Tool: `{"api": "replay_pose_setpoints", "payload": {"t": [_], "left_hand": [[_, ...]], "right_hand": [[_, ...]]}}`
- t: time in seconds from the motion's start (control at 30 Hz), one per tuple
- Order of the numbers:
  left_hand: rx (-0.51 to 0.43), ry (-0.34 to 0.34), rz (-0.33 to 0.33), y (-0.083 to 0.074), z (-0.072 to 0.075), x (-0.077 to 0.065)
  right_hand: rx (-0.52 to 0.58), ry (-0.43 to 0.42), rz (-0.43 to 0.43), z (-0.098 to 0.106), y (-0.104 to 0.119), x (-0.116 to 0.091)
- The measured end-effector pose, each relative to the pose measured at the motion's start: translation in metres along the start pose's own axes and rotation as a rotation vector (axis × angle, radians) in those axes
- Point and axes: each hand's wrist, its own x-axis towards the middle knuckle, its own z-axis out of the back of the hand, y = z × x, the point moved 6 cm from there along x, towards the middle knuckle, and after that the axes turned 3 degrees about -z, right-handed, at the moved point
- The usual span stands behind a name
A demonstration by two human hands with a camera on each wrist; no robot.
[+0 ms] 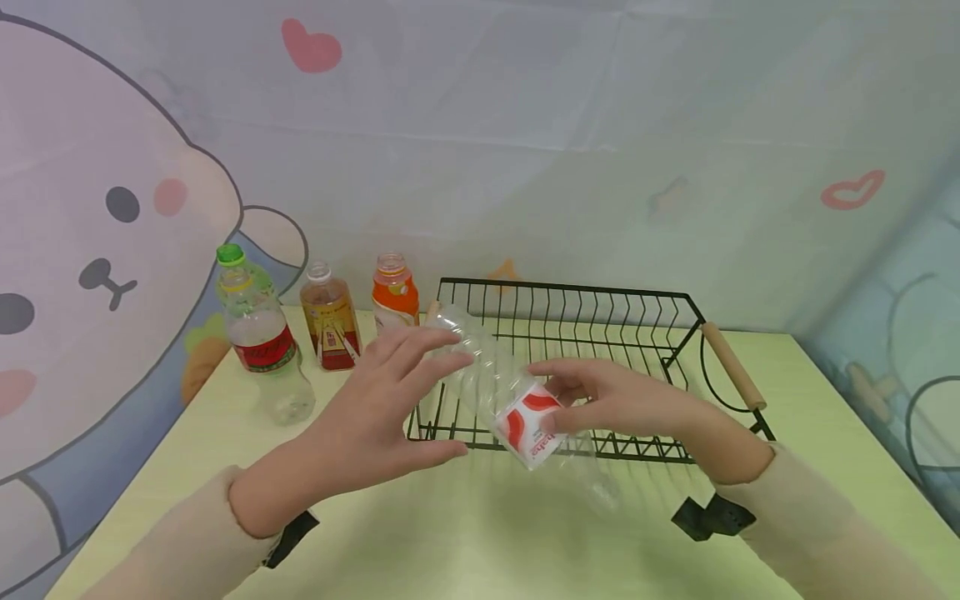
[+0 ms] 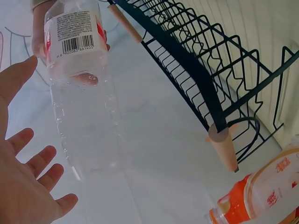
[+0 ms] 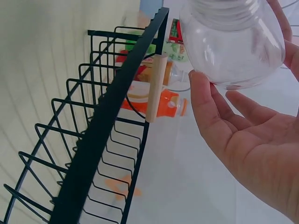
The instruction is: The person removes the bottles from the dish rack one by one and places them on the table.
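A clear plastic bottle with a red-and-white label tilts in front of the rack, its base toward the upper left in the head view. My right hand grips it around the label. In the right wrist view the fingers of that hand curl about the bottle's clear rounded shoulder. My left hand is to the left of the bottle, fingers spread and thumb apart. From the left wrist, the fingers of this hand appear beside the bottle's ribbed body, with a gap between.
A black wire rack with wooden handles stands on the pale table behind the bottle. To its left are a red-labelled bottle, a green cap just behind, a brown-labelled bottle and an orange-labelled bottle.
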Motion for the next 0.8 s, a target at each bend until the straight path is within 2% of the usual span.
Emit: {"api": "replay_pose_setpoints", "payload": {"t": [0.23, 0.63, 0.8], "left_hand": [[-0.039, 0.064, -0.008, -0.004, -0.018, 0.002], [0.042, 0.1, -0.097, -0.014, -0.038, 0.0], [0.049, 0.124, -0.1, -0.016, -0.043, -0.001]], "right_hand": [[-0.002, 0.041, -0.024, -0.008, -0.006, 0.0], [-0.029, 0.115, 0.022, -0.02, -0.005, 0.0], [-0.017, 0.153, 0.047, -0.025, -0.003, 0.0]]}}
